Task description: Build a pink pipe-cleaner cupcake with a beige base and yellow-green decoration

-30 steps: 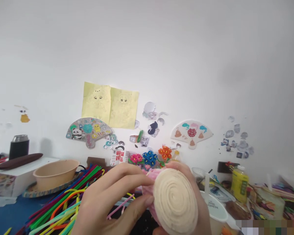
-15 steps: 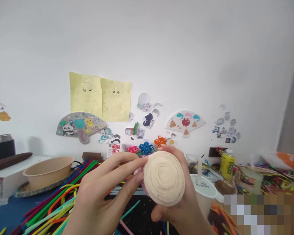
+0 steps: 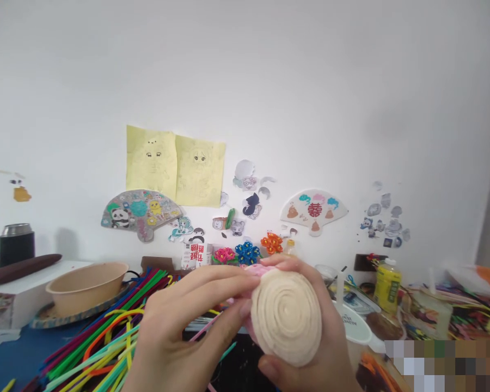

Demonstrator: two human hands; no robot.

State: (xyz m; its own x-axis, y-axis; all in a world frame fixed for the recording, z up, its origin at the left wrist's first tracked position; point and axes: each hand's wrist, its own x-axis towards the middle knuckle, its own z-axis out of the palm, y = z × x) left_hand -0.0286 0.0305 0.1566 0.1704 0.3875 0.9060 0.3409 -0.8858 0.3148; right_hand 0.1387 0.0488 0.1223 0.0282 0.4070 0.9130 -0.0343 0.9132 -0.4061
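A round cream piece coiled in a spiral (image 3: 286,311), apparently made of fuzzy pipe cleaner, faces me in the middle of the view. My right hand (image 3: 316,326) wraps round its right side, thumb below and fingers over the top. At the piece's left edge, the thumb and fingertips of my left hand (image 3: 191,321) pinch together on the pink fuzzy part (image 3: 263,270) joined behind it. Most of that pink part is hidden by the coil and my fingers. A pink pipe cleaner (image 3: 204,328) shows beneath my left hand.
Colourful pipe cleaners (image 3: 102,337) lie in a pile at left, near a beige bowl (image 3: 87,283). Pink, blue and orange pipe-cleaner flowers (image 3: 247,252) stand by the wall. At right are a lidded cup (image 3: 357,324) with a straw and a yellow bottle (image 3: 387,286).
The coiled piece and both hands have moved slightly right and down in view. The piece has tilted a little, showing more pink at its top. The background has also shifted right.
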